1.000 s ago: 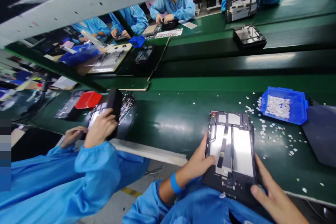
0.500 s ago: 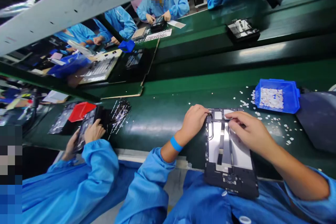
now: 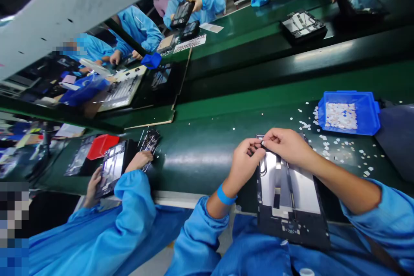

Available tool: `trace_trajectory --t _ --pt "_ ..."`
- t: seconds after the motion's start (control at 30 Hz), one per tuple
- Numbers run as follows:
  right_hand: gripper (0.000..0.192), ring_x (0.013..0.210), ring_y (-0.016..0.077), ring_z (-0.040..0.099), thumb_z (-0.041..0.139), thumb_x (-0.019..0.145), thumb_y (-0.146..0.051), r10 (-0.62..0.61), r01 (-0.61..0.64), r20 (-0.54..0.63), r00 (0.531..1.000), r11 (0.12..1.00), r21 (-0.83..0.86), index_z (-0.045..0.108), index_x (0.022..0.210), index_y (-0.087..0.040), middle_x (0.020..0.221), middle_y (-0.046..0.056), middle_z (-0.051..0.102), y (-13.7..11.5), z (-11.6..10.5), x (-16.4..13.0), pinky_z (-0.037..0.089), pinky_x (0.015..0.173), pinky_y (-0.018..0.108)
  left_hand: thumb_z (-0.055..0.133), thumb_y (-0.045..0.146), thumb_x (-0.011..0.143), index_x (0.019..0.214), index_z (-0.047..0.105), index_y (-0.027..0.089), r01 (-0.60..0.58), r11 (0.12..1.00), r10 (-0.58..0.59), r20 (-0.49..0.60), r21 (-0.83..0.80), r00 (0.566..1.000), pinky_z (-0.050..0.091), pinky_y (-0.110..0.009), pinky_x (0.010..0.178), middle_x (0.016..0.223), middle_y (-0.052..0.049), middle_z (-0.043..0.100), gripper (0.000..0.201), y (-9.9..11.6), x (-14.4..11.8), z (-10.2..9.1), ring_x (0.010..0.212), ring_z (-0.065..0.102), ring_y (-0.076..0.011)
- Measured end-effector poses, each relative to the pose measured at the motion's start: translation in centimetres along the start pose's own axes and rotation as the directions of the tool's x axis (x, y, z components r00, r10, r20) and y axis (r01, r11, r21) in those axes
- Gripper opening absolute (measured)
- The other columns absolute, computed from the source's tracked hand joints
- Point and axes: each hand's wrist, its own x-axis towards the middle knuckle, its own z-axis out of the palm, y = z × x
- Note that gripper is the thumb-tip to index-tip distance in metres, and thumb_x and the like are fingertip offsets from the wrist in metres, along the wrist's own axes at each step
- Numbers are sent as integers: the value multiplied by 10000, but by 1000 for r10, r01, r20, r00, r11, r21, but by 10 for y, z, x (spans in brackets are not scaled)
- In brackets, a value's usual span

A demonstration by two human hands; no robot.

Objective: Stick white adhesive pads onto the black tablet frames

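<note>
A black-framed tablet panel [image 3: 297, 189] with silver-white plates lies in front of me, its near end over the table's front edge. Above its far left corner my two hands meet at the fingertips. My left hand [image 3: 246, 161], with a blue wristband [image 3: 225, 195], is pinched closed beside that corner. My right hand [image 3: 286, 144] reaches across the panel's far end, thumb and forefinger pressed together. Something tiny and pale shows between the fingertips, too small to name. The panel's far edge is partly hidden behind my hands.
A blue bin [image 3: 349, 126] of small white pieces stands at the right, with loose white pieces [image 3: 326, 144] scattered around it. To my left a co-worker's hand [image 3: 139, 160] touches a pile of thin strips [image 3: 150, 140] near a red bin [image 3: 102, 146]. More devices [image 3: 304, 26] sit across the bench.
My right hand has moved left along the panel's far end to meet my left hand. The co-worker at my left has reached to the strips.
</note>
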Motion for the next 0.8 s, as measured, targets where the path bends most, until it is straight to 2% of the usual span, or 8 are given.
trace_trajectory --t 0.13,0.27,0.37,0.47,0.53,0.6,0.73,0.8 --pt "98 747 180 678 616 897 -273 -136 122 -87 987 981 -154 705 875 -238 856 21 748 2 6 -5 494 671 295 706 257 895 957 768 202 103 994 -104 -54 -23 993 501 -286 700 875 -33 773 104 4 -2 5 761 675 -163" --pt "238 887 234 700 521 1022 -279 -411 315 -125 903 832 -456 718 899 -227 931 81 756 9 15 -16 525 835 369 709 252 915 908 769 209 92 995 -94 -69 -21 993 529 -298 720 870 -27 785 74 3 -5 5 785 709 -179" --pt "296 962 252 716 482 1069 -289 -498 383 -76 864 748 -542 754 984 -212 1001 100 786 12 16 -22 526 915 398 729 228 928 906 784 224 -71 979 91 -100 191 991 542 -327 771 890 -32 801 59 2 -11 1 826 727 -198" --pt "288 928 236 726 500 1066 -270 -543 421 -56 838 709 -566 767 981 -206 1000 85 800 15 13 -22 538 875 376 744 236 948 914 798 234 -275 847 326 -36 455 945 534 -366 830 909 -48 816 64 4 -16 -4 873 739 -223" --pt "275 900 223 727 511 1055 -242 -590 457 -52 805 674 -580 766 965 -196 990 76 803 16 13 -21 534 851 355 733 240 966 923 800 227 -345 762 401 19 548 916 524 -369 823 902 -52 819 80 5 -18 -5 858 737 -222" --pt "262 864 214 720 517 1037 -214 -628 470 -66 776 645 -602 759 940 -188 951 73 796 16 16 -21 521 825 336 722 214 969 917 795 215 -367 738 421 38 566 906 515 -357 802 886 -47 816 90 7 -19 -5 834 729 -210" --pt "232 726 193 658 542 941 -155 -571 368 -138 809 676 -638 695 775 -207 757 50 713 10 19 -20 461 714 309 714 158 936 875 783 213 -322 821 356 19 471 934 503 -328 785 851 -27 800 107 13 -19 -1 808 706 -188" --pt "192 726 188 643 565 890 -149 -499 287 -181 847 717 -635 664 739 -214 742 45 691 8 2 -20 431 683 302 714 166 911 868 780 213 -220 903 241 -10 368 971 500 -306 759 832 -18 784 92 15 -17 0 782 689 -174"
